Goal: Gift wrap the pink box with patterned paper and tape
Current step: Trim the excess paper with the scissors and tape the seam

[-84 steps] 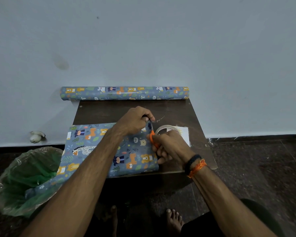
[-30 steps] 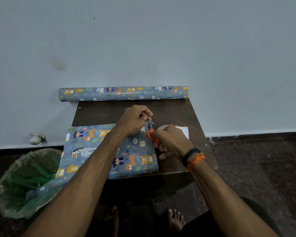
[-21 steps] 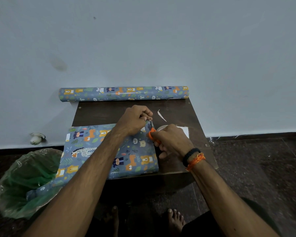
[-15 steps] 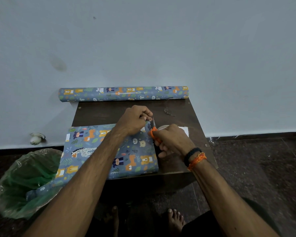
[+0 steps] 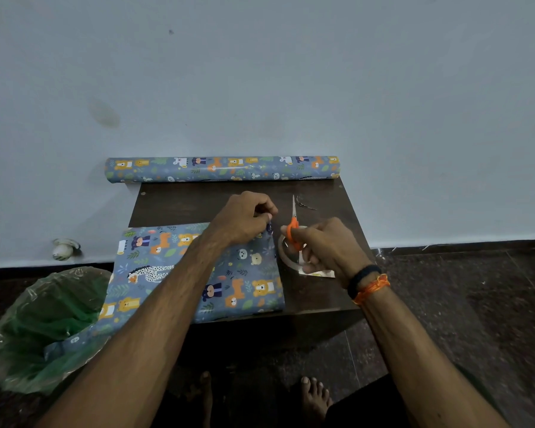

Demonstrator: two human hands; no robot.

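Note:
The box, wrapped in blue animal-print paper, lies on the left half of the small dark table; no pink shows. My left hand pinches the paper at the box's far right corner. My right hand grips orange-handled scissors, blades pointing away, just right of that corner. A clear tape roll lies on the table under my right hand. A thin offcut lies beyond the scissors.
A roll of the same paper lies along the table's back edge against the wall. A bin with a green liner stands on the floor at the left, holding a paper scrap. A white paper piece lies beside the tape.
The scissors have drawn right, away from the box corner, and their blades now point up the table. A cut sliver has landed near the back. My left hand still pinches the corner.

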